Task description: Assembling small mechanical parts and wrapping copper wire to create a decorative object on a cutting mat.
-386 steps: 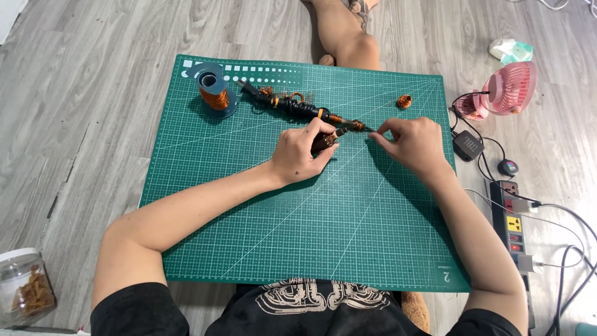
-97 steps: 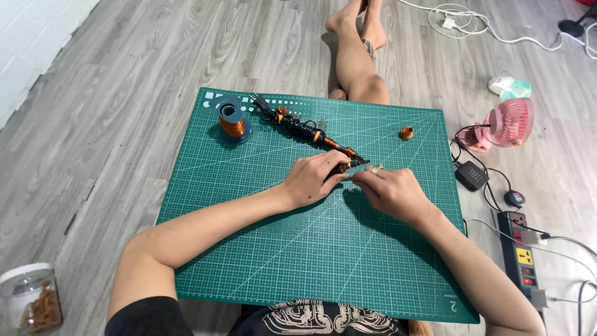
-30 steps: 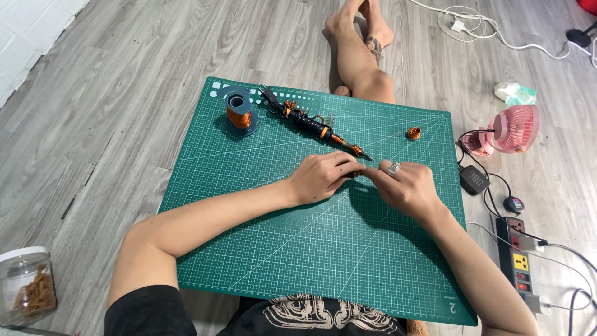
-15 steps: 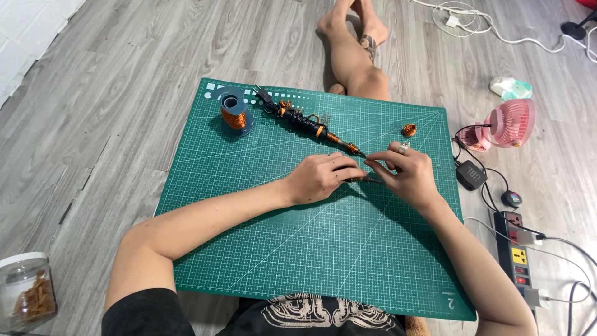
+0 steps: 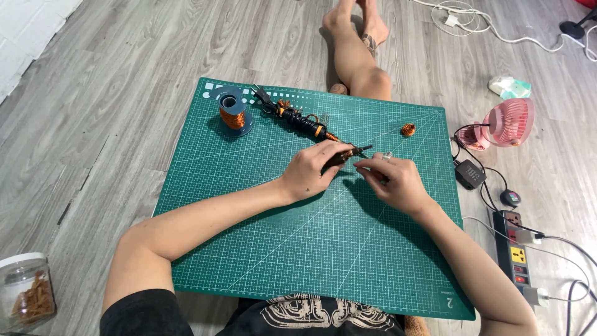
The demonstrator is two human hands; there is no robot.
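Head view, looking down at a green cutting mat laid on a grey wood floor. Near the middle of the frame, slightly above centre, lies a long dark rod wound with copper wire. Its long axis runs on a diagonal from the upper left, beside a spool of copper wire, down toward the right, and its thin bare tip points to the lower right, at the gap between the two hands.

The left hand is curled closed around the rod's lower end, thumb and fingers gripping it, wrist resting on the mat. The right hand sits just beside the tip, its fingers pinched narrowly together; whatever they pinch is too fine to make out, though it looks like thin wire.

A small copper coil lies alone on the mat toward the upper right. Off the mat at right stand a pink fan and a power strip. A jar sits at lower left. A bare leg stretches toward the top of the frame.
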